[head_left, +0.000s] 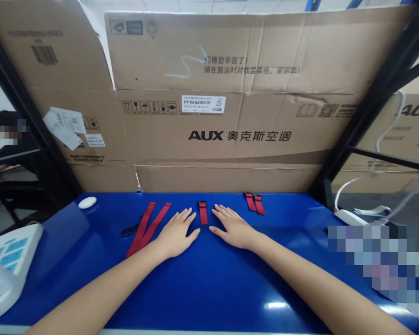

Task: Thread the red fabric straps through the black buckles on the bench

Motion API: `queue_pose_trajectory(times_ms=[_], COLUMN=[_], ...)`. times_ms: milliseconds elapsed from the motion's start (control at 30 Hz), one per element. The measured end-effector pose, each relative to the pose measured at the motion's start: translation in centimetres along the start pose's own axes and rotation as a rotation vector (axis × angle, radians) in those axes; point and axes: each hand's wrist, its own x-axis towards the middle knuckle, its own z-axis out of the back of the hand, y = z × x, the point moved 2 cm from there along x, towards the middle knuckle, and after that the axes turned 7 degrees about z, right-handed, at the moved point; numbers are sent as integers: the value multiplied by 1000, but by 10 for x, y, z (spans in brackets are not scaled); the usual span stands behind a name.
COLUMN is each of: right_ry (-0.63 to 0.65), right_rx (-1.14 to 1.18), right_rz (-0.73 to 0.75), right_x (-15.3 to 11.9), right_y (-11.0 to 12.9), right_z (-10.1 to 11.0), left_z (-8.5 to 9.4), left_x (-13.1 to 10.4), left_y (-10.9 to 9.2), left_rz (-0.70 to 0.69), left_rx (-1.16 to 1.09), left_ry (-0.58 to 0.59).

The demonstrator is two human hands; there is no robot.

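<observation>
Both hands rest palm down on the blue tabletop with fingers spread. Between them lies a short red strap [203,215] with a black buckle at its far end, touched by neither hand. My left hand [176,235] is open and empty, just right of two long red straps [145,230] that run diagonally. Black buckles [130,230] lie at the left side of those straps. My right hand [234,228] is also open and holds nothing. Beyond it, two short red straps [254,204] with black buckles lie side by side near the back edge.
A cardboard wall [237,153] closes off the table's back between black posts. A round white object [87,203] sits at the back left, and a white device [10,265] at the left edge. At right are a white power strip [356,221] and cable. A person [17,144] sits beyond the left post.
</observation>
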Motion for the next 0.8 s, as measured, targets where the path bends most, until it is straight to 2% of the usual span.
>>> queue_pose_trajectory(times_ms=[800], right_ry=[-6], right_rx=[-45], right_rz=[19], right_x=[0], right_y=[2], right_z=[1], left_z=[-2], left_x=[0], left_y=[2], left_rz=[-7], left_rx=[4], left_ry=[-13])
